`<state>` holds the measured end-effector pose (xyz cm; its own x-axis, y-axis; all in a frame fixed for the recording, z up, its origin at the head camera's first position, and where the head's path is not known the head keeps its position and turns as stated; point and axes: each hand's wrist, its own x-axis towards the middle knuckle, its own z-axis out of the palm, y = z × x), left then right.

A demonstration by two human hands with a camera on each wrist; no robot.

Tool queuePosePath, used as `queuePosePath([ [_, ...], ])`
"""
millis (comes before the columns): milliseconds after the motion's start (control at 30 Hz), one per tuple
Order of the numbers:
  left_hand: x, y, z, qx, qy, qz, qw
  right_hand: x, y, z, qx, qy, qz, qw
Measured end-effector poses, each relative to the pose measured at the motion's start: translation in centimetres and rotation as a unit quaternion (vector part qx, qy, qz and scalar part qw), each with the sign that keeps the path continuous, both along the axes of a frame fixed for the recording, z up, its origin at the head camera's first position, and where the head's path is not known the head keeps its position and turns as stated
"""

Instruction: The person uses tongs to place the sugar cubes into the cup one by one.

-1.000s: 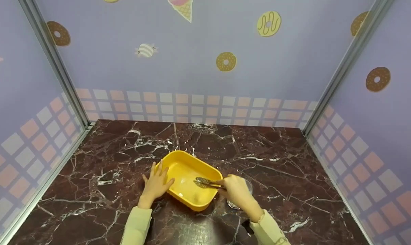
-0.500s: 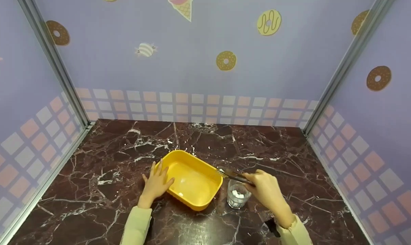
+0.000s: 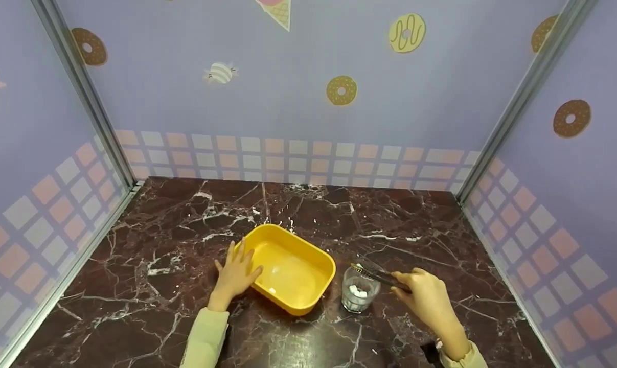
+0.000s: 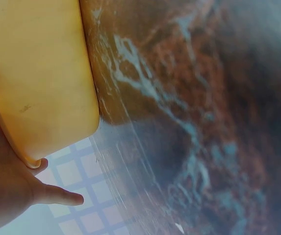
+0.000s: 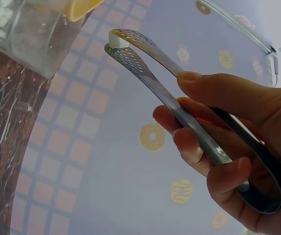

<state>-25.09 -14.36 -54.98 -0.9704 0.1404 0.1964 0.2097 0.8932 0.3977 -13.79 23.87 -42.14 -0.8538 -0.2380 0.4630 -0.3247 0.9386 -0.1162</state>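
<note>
My right hand (image 3: 431, 295) grips metal tongs (image 3: 382, 276) with perforated tips. Between those tips (image 5: 130, 58) a small white block (image 5: 118, 40) is pinched, plain to see in the right wrist view. The tongs' tips are over the mouth of a clear glass (image 3: 356, 304), which has several white pieces (image 3: 358, 292) at its bottom. A yellow tub (image 3: 308, 255) stands left of the glass, with a small white piece (image 3: 272, 290) inside. My left hand (image 3: 234, 273) rests with spread fingers on the tub's left rim; in the left wrist view part of it is cut off.
The dark marbled tabletop (image 3: 160, 306) carries scattered white crumbs (image 3: 288, 222) behind the tub. Purple walls (image 3: 277, 112) with printed sweets close off the back and both sides, with metal corner posts (image 3: 518, 102).
My right hand has drawn the tongs out of the tub and rightward to above the glass, uncovering the glass. My left hand and the tub have stayed put.
</note>
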Motion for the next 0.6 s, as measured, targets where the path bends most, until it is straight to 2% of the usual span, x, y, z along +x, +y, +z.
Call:
queuePosePath([
  [333,0.0,0.0,0.0,0.007,-0.001,-0.001,1.0,0.0,0.6,-1.1,-0.001,-0.048,-0.009,0.999],
  [600,0.0,0.1,0.0,0.005,0.009,-0.001,0.9999,-0.1,0.6,-1.1,0.003,-0.048,-0.024,0.999],
])
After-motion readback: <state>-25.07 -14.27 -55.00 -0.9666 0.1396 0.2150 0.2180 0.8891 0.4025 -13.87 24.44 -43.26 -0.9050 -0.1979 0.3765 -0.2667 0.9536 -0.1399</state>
